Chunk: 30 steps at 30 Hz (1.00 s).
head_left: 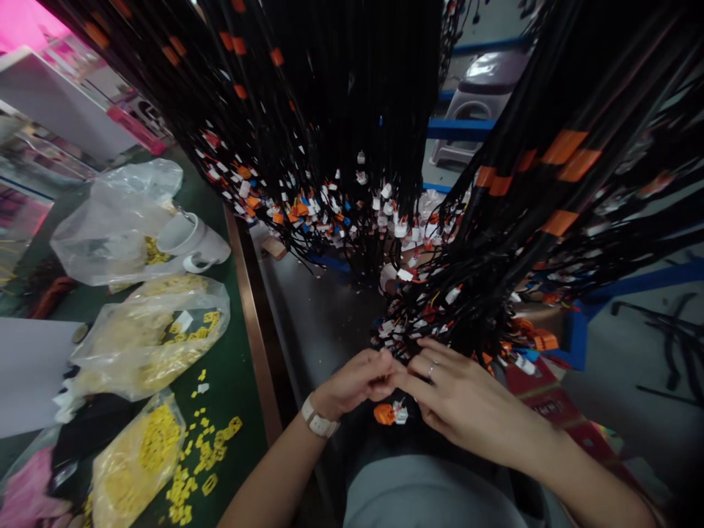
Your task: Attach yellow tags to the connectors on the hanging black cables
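- The wire ends (418, 323) are the landmark: a thick curtain of black cables hangs from above, and its lowest white and orange plugs dangle just in front of the person's lap, low enough, I judge, to be reached while seated.
- The left hand (357, 381) sits just below those wire ends, its fingers (379, 370) pinched shut on something small at the tips; the piece itself is too hidden to name.
- The right hand (467, 403) meets it from the other side, fingertips touching the left ones and closed around the same small spot, with a ring on one finger. Both hands seem to steady one plug between them.
- An orange and white plug (391, 413) hangs just under the joined fingertips, loose and untouched.
- A watch (319, 422) is on the left wrist, below and left of the wire ends.
- A second bundle with orange tape bands (561, 176) slants away up and right of the wire ends.
- Left of the wire ends, beyond a brown edge strip, lies the green tabletop (236, 381), probably kept close for supplies.
- On it, clear bags of yellow tags (154, 337) lie open, with loose yellow tags (209, 440) spilled beside them.
- Further left and up, a white mug (192, 238) lies against another plastic bag.
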Tool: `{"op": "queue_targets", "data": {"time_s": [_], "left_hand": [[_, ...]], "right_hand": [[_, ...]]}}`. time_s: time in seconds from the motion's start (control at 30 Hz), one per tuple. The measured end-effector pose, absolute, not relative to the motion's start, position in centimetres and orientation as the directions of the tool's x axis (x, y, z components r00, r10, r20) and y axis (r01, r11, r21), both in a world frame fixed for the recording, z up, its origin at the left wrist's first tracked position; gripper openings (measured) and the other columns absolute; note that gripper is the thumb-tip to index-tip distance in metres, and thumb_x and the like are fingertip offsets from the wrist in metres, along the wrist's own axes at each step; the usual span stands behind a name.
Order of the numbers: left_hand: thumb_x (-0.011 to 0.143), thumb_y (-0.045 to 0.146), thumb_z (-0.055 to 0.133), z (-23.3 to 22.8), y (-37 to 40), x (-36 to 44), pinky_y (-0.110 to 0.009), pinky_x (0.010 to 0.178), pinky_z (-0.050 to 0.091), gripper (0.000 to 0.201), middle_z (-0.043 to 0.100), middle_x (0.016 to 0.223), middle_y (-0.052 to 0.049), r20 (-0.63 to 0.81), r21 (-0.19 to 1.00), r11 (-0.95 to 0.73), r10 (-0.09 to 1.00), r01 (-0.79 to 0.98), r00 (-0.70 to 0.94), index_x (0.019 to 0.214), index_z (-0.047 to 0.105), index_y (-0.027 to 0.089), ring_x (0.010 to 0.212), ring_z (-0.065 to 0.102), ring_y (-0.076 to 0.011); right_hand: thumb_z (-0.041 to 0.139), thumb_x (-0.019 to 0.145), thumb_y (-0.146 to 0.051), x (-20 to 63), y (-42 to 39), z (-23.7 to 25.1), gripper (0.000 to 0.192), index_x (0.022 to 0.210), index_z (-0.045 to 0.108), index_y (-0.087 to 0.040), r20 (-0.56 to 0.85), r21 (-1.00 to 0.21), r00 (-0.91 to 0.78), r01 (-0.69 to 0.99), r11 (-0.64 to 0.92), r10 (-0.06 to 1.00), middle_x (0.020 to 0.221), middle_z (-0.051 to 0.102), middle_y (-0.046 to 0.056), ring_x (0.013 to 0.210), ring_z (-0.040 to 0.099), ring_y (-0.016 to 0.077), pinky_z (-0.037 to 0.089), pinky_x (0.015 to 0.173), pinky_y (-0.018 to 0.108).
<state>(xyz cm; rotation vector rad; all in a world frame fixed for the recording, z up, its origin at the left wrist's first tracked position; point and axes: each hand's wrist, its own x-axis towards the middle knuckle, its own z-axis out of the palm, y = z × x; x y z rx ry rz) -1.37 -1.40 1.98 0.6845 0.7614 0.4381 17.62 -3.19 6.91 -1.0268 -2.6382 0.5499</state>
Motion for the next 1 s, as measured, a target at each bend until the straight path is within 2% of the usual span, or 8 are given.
{"op": "queue_targets", "data": {"time_s": [0.13, 0.27, 0.37, 0.47, 0.53, 0.6, 0.83, 1.0], "left_hand": [[0.078, 0.049, 0.058, 2.1, -0.3, -1.5, -0.021, 0.043, 0.012, 0.042, 0.029, 0.049, 0.007, -0.543, 0.773, 0.626, 0.737, -0.104, 0.403, 0.082, 0.066, 0.008, 0.043, 0.02, -0.0029], [0.074, 0.048, 0.062, 1.7, 0.7, -2.1, -0.02, 0.04, 0.008, 0.04, 0.026, 0.048, 0.009, -0.574, 0.756, 0.625, 0.776, -0.195, 0.262, 0.082, 0.063, 0.01, 0.041, 0.016, -0.003], [0.072, 0.048, 0.064, 1.6, 0.8, -2.1, -0.019, 0.041, 0.013, 0.037, 0.024, 0.046, 0.009, -0.541, 0.807, 0.56, 0.829, -0.186, 0.145, 0.077, 0.063, 0.011, 0.042, 0.018, -0.0039], [0.073, 0.048, 0.062, 2.1, 0.2, -1.7, -0.019, 0.045, 0.021, 0.036, 0.038, 0.05, 0.005, -0.384, 0.923, 0.384, 0.923, 0.003, 0.034, 0.076, 0.066, 0.012, 0.047, 0.028, -0.0055], [0.075, 0.049, 0.059, 2.4, -0.3, -1.5, -0.02, 0.048, 0.025, 0.038, 0.048, 0.056, 0.001, -0.276, 0.957, 0.266, 0.957, 0.114, 0.088, 0.076, 0.067, 0.013, 0.051, 0.034, -0.007], [0.075, 0.049, 0.06, 2.6, -0.7, -1.5, -0.021, 0.05, 0.027, 0.037, 0.05, 0.056, 0.001, -0.212, 0.969, 0.184, 0.961, 0.162, 0.179, 0.079, 0.068, 0.013, 0.052, 0.035, -0.0079], [0.075, 0.038, 0.063, 2.8, -1.2, -1.2, -0.021, 0.05, 0.025, 0.031, 0.04, 0.051, 0.005, -0.193, 0.957, 0.121, 0.945, 0.264, 0.265, 0.094, 0.069, 0.014, 0.049, 0.03, -0.0074], [0.074, 0.033, 0.064, 3.4, -1.2, -0.9, -0.022, 0.05, 0.021, 0.022, 0.029, 0.049, 0.006, -0.163, 0.948, 0.062, 0.937, 0.311, 0.309, 0.082, 0.071, 0.014, 0.049, 0.025, -0.0067]], "right_hand": [[0.05, 0.08, -0.016, 17.9, -3.3, 6.0, 0.026, 0.103, 0.059, -0.022, 0.127, -0.438, -0.655, 0.636, 0.635, 0.745, 0.093, 0.062, 0.006, 0.082, 0.06, 0.0196, 0.049, 0.074, 0.033], [0.043, 0.086, -0.019, 18.0, -3.3, 5.1, 0.021, 0.103, 0.057, -0.02, 0.18, -0.619, -0.485, 0.62, 0.482, 0.856, 0.086, 0.064, 0.004, 0.073, 0.062, 0.0156, 0.047, 0.067, 0.026], [0.04, 0.089, -0.02, 18.0, -3.1, 4.9, 0.018, 0.101, 0.053, -0.019, 0.069, -0.776, -0.364, 0.566, 0.28, 0.929, 0.068, 0.062, -0.001, 0.059, 0.059, 0.0126, 0.044, 0.059, 0.023], [0.038, 0.09, -0.023, 17.9, -2.9, 4.8, 0.016, 0.093, 0.053, -0.02, -0.045, -0.844, -0.295, 0.523, 0.121, 0.955, 0.059, 0.055, -0.004, 0.05, 0.051, 0.0119, 0.04, 0.051, 0.023], [0.038, 0.089, -0.023, 17.8, -2.8, 4.7, 0.017, 0.093, 0.055, -0.02, -0.068, -0.861, -0.268, 0.502, 0.079, 0.961, 0.061, 0.056, -0.003, 0.052, 0.051, 0.0122, 0.038, 0.051, 0.023], [0.039, 0.087, -0.022, 17.6, -2.7, 4.6, 0.019, 0.094, 0.056, -0.02, -0.079, -0.86, -0.259, 0.507, 0.066, 0.963, 0.062, 0.057, -0.003, 0.052, 0.051, 0.0125, 0.038, 0.051, 0.023], [0.05, 0.081, -0.025, 17.7, -2.1, 4.6, 0.022, 0.099, 0.061, -0.021, -0.122, -0.842, -0.3, 0.536, 0.061, 0.946, 0.064, 0.064, -0.003, 0.054, 0.056, 0.0138, 0.04, 0.054, 0.023], [0.056, 0.083, -0.041, 17.9, -1.7, 4.9, 0.026, 0.1, 0.066, -0.024, -0.122, -0.876, -0.367, 0.476, 0.074, 0.922, 0.08, 0.071, 0.0, 0.067, 0.063, 0.016, 0.045, 0.061, 0.023]]}}
